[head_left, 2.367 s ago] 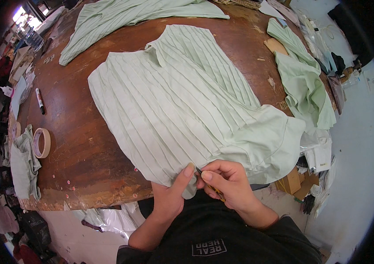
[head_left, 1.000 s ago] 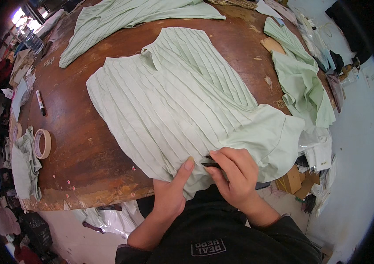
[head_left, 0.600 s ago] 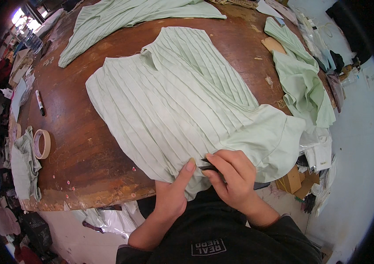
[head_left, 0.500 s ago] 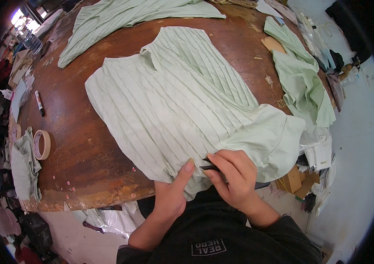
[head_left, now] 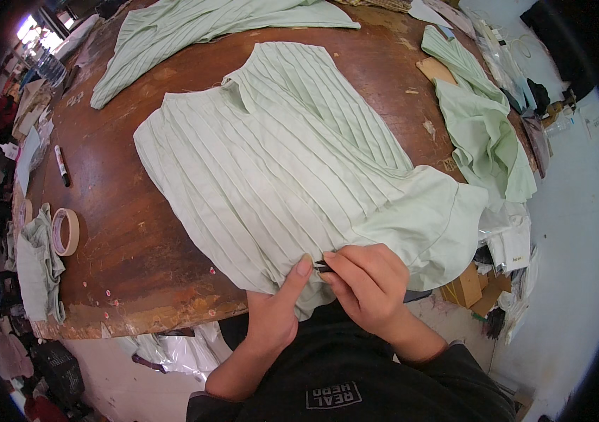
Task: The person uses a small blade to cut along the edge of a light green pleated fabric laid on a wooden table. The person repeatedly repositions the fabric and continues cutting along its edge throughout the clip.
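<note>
A pale green pleated garment [head_left: 264, 169] lies spread over the table, its near edge hanging at the table's front rim. My left hand [head_left: 275, 309] pinches that near edge, thumb on top and the fingers hidden beneath the cloth. Between the thumb and fingers of my right hand [head_left: 373, 285] are small black thread snips [head_left: 323, 267], their two dark blades a little apart. The blade tips point left, right beside my left thumb and close to the cloth. Most of the snips is hidden inside my right hand.
More pale green cloth pieces lie at the far side [head_left: 208, 24] and far right [head_left: 479, 133] of the brown wooden table [head_left: 123, 232]. On the left are a marker [head_left: 61, 166], a tape roll [head_left: 66, 232] and a crumpled cloth [head_left: 40, 267]. Boxes [head_left: 465, 288] stand below on the right.
My right hand has shifted slightly left, bringing the snips' tips up to my left thumb. The blades look a bit closer together. My left hand has hardly moved.
</note>
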Motion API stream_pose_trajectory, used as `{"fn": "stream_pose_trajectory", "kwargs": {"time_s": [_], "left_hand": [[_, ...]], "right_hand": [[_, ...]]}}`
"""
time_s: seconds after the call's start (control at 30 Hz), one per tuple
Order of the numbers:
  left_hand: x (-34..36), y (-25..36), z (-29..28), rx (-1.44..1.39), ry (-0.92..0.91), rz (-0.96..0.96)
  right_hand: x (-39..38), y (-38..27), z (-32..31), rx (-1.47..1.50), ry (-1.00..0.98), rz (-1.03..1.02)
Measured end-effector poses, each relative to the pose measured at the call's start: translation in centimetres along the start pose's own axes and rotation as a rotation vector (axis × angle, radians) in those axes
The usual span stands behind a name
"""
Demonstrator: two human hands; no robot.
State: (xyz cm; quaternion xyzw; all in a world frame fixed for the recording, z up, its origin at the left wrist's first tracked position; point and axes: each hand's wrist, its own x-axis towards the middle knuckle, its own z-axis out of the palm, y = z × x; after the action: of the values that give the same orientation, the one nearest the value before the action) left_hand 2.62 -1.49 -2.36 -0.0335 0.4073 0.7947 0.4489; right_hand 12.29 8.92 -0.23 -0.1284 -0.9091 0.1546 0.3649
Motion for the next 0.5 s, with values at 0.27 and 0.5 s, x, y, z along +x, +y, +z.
{"fn": "stream_pose_trajectory", "kwargs": {"time_s": [0.27,0.5], "left_hand": [[-0.1,0.0,0.1,0.015,0.010,0.002],[-0.2,0.1,0.1,0.126,0.047,0.085]], "right_hand": [[-0.2,-0.1,-0.1,0.044,0.001,0.039],[-0.1,-2.2,-3.7,0.995,-0.308,0.947]]}}
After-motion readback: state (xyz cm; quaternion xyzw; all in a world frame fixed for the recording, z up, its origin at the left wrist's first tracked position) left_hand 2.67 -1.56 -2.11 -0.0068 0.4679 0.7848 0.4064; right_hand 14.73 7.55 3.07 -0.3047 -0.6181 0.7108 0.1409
